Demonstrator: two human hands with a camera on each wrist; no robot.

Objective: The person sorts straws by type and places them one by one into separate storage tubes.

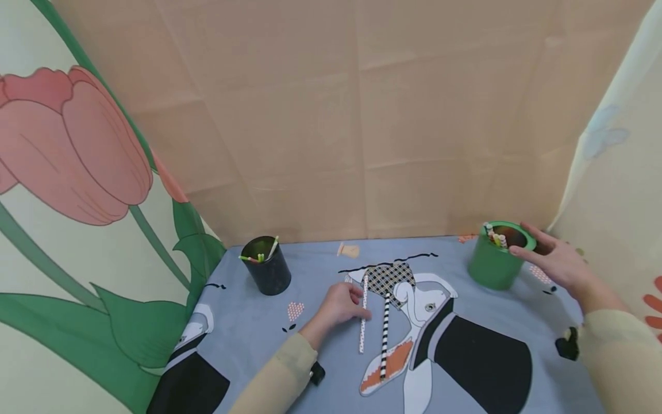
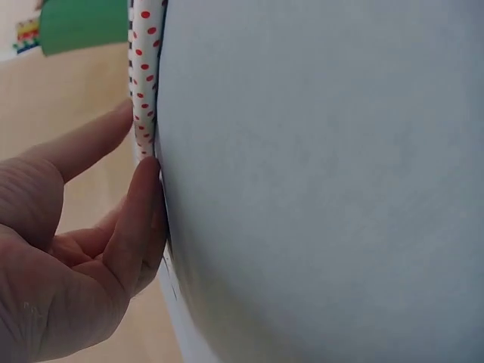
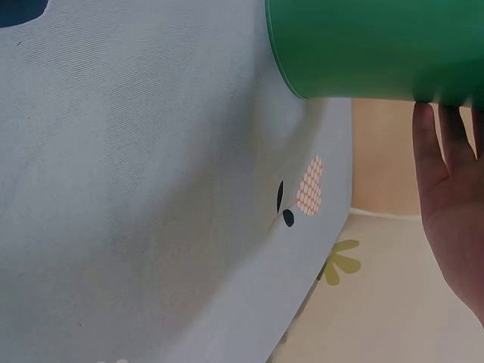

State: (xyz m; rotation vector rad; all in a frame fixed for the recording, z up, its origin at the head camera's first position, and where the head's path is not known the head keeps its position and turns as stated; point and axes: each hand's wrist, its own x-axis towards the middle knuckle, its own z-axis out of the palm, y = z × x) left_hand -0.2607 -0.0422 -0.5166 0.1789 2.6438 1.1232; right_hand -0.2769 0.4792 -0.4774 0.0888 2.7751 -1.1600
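Note:
In the head view my left hand (image 1: 341, 305) is at a white paper straw with red dots (image 1: 364, 330) lying on the blue cloth. Thumb and fingers pinch this straw, as the left wrist view shows from close by. A black-and-white striped straw (image 1: 385, 339) lies just to its right. My right hand (image 1: 555, 261) holds a green cup (image 1: 493, 267) near its rim at the back right. Several patterned straws (image 1: 496, 237) stick up inside that cup. In the right wrist view, fingertips touch the side of the cup (image 3: 363, 53); the thumb is out of sight there.
A dark cup (image 1: 269, 276) with several light green straws stands at the back left. The blue cloth (image 1: 315, 270) bears printed rabbits and hearts. A tan sheet (image 1: 310, 144) hangs behind, with a tulip-printed curtain (image 1: 77, 155) on the left.

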